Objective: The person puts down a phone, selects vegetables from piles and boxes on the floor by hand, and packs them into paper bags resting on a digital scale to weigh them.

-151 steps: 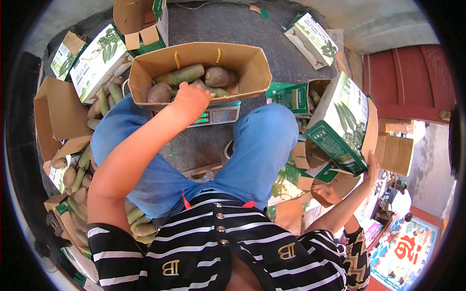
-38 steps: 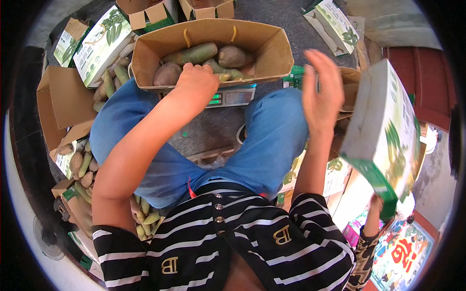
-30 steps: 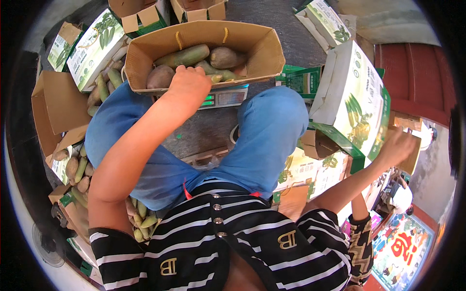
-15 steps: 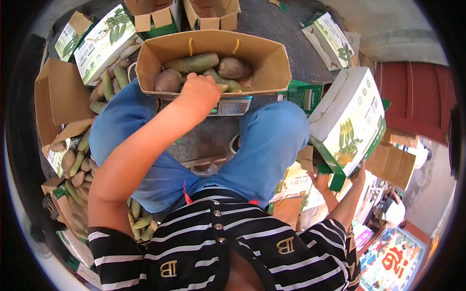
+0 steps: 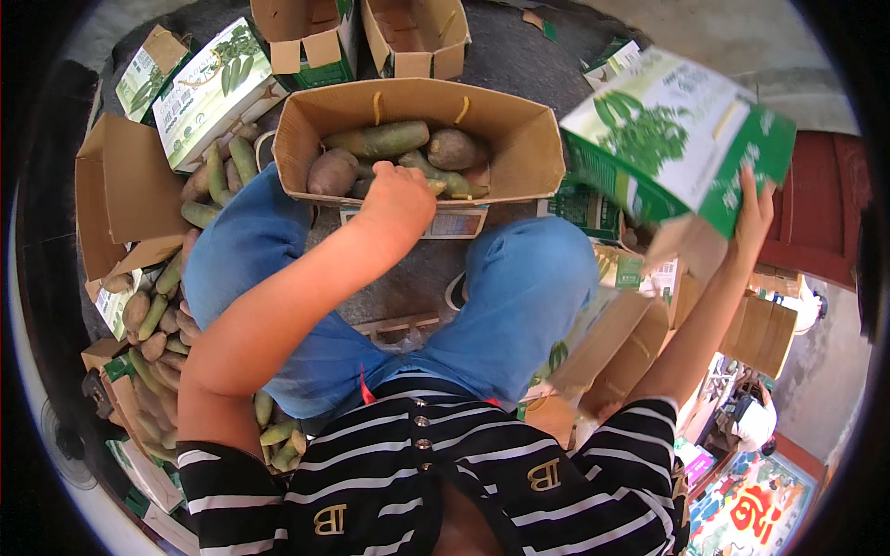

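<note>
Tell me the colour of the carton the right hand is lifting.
White and green carton, leafy print, in the head view, held by the right hand.

The open box (image 5: 519, 139) is plain brown, its fruits (image 5: 380, 141) green and brownish. The lifted carton (image 5: 677, 139) is white and green with a leaf print. The shirt (image 5: 408, 482) has black and white stripes, above blue jeans (image 5: 519, 296).

the left hand (image 5: 400, 196) is stretched forward with fingers curled downward. the right hand (image 5: 753, 206) is raised high to the side, fingers spread, arm almost straight.

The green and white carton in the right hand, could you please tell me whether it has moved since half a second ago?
Yes. The green and white carton has risen, held by the right hand, from beside the knee toward the brown box.
</note>
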{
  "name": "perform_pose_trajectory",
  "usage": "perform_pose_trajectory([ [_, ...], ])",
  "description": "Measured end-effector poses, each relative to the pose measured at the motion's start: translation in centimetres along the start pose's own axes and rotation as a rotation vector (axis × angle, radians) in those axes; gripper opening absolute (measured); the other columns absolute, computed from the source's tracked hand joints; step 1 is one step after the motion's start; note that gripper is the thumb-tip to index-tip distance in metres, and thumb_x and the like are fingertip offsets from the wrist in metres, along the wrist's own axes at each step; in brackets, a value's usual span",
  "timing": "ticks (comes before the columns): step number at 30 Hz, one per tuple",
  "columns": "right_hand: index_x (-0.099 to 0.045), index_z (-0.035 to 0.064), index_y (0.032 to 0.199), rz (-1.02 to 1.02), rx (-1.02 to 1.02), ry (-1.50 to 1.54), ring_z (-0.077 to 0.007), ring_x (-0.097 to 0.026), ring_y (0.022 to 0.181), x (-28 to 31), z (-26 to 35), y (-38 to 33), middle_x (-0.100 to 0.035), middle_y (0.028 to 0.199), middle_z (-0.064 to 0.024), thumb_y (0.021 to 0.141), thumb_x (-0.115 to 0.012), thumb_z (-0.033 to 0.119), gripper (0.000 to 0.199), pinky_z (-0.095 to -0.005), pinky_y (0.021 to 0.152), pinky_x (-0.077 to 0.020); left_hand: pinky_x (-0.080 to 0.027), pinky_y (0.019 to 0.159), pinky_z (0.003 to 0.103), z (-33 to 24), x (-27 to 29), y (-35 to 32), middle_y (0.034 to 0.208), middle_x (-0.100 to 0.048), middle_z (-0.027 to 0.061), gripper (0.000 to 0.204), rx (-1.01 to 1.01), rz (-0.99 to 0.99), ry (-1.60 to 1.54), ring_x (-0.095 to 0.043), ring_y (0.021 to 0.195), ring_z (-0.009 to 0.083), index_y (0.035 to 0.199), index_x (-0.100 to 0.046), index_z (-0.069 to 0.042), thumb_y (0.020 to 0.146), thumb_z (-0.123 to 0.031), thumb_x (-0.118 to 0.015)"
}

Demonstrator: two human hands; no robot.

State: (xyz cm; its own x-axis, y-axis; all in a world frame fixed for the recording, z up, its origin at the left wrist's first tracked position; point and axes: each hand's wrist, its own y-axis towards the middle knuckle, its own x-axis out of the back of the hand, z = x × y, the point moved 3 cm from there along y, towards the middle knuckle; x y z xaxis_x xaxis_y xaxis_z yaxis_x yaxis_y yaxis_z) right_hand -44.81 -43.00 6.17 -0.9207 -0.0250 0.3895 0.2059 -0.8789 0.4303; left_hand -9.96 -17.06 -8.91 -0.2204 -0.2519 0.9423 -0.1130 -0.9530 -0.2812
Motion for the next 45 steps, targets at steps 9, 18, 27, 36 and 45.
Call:
perform_pose_trajectory([
  [9, -0.056, 0.0015, 0.104, 0.051, -0.001, -0.783, -0.0362, -0.059, 0.092, -24.9, -6.5, 6.8, -0.06, 0.099, -0.0231, 0.081, -0.055, 0.037, 0.043, -0.0418, 0.081, -0.0457, -0.04, 0.07, 0.038, -0.8, 1.1, -0.6, 0.081, -0.057, 0.0089, 0.014, -0.016, -0.167, 0.023, -0.056, 0.08, 0.0231, 0.082, -0.061, -0.008, 0.074, -0.016, -0.054],
  [18, -0.051, 0.0029, 0.107, 0.519, -0.411, -0.655, -0.0251, -0.065, 0.082, -35.6, -12.1, 3.1, -0.065, 0.086, -0.017, 0.077, -0.053, 0.016, 0.033, -0.0362, 0.073, -0.0503, -0.04, 0.07, 0.039, -0.5, 1.1, -0.9, 0.079, -0.057, 0.0084, 0.014, 0.012, -0.197, -0.016, -0.057, 0.078, 0.0235, 0.083, -0.06, -0.007, 0.075, -0.017, -0.053],
  [27, -0.059, 0.0027, 0.095, 0.761, -0.413, -0.265, -0.0102, -0.059, 0.057, -31.2, -9.5, 1.4, -0.062, 0.072, -0.0048, 0.086, -0.053, 0.023, 0.023, -0.0234, 0.05, -0.0475, -0.04, 0.068, 0.037, -0.5, 0.8, -0.8, 0.08, -0.057, 0.0069, 0.013, 0.006, -0.196, -0.028, -0.057, 0.078, 0.0218, 0.083, -0.06, -0.009, 0.074, -0.016, -0.054],
  [36, -0.059, 0.0011, 0.097, 0.56, -0.424, -0.076, -0.009, -0.057, 0.063, -22.1, -9.7, -4.9, -0.061, 0.077, -0.0054, 0.087, -0.051, 0.02, 0.023, -0.0212, 0.056, -0.0463, -0.041, 0.068, 0.035, -0.5, 0.9, -0.6, 0.08, -0.057, 0.0066, 0.011, -0.003, -0.21, -0.019, -0.057, 0.077, 0.0206, 0.08, -0.06, -0.009, 0.072, -0.015, -0.055],
  [45, -0.06, 0.0036, 0.096, 0.227, -0.171, -0.482, -0.0309, -0.061, 0.076, -16.7, -11.0, -13.5, -0.062, 0.083, -0.0163, 0.085, -0.051, 0.018, 0.02, -0.0358, 0.067, -0.0473, -0.042, 0.069, 0.034, -0.2, 1.3, -0.5, 0.081, -0.056, 0.0072, 0.013, -0.048, -0.163, -0.054, -0.057, 0.08, 0.0214, 0.083, -0.059, -0.008, 0.072, -0.012, -0.055],
])
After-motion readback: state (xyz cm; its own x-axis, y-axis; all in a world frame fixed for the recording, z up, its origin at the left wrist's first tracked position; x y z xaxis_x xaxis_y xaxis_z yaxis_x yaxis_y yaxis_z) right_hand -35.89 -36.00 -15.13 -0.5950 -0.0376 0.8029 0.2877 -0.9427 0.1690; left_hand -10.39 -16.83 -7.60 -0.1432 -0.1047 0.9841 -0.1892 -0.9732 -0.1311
